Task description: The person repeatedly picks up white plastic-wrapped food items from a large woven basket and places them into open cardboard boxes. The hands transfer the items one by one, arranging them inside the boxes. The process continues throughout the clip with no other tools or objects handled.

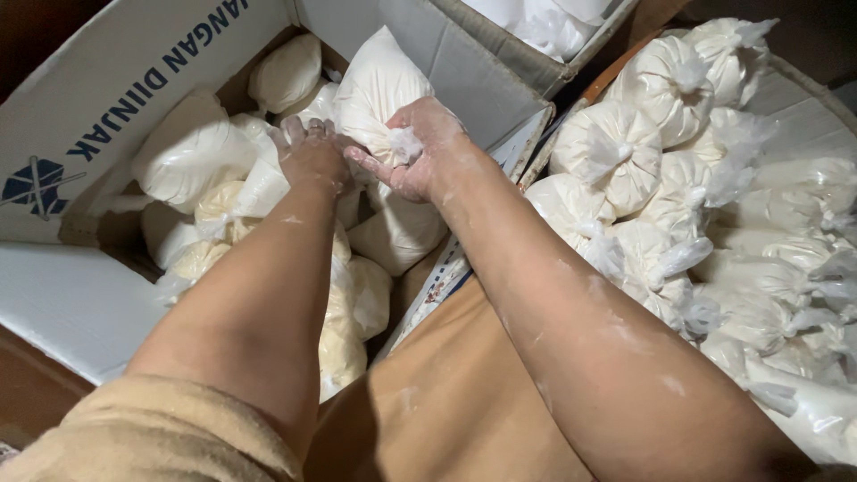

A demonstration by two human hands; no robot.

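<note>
Far left, the white cardboard box [80, 295] lies open, flaps folded out so both arms can reach straight down into it. Inside, tied plastic bags of pale dough [192, 161] are packed close, lying on their sides against each other, one up in the back corner. Now the left hand [311, 153], dusted with flour, is down among them, knuckles up, fingers curled under and pressed against the bags; whether it actually grips anything I cannot tell, the fingertips are hidden. Just beside it, touching, the right hand [418, 147] is closed around the knotted neck of a white bag [379, 85], which stands upright against the box's far wall, the knot pinched between thumb and fingers, likely because that is the firmest place to hold a soft bag. Moving right, past a brown cardboard flap [446, 393], a round basket [803, 85] holds a heap of the same knotted bags [616, 152], knots mostly pointing outward, well apart from both hands
</note>
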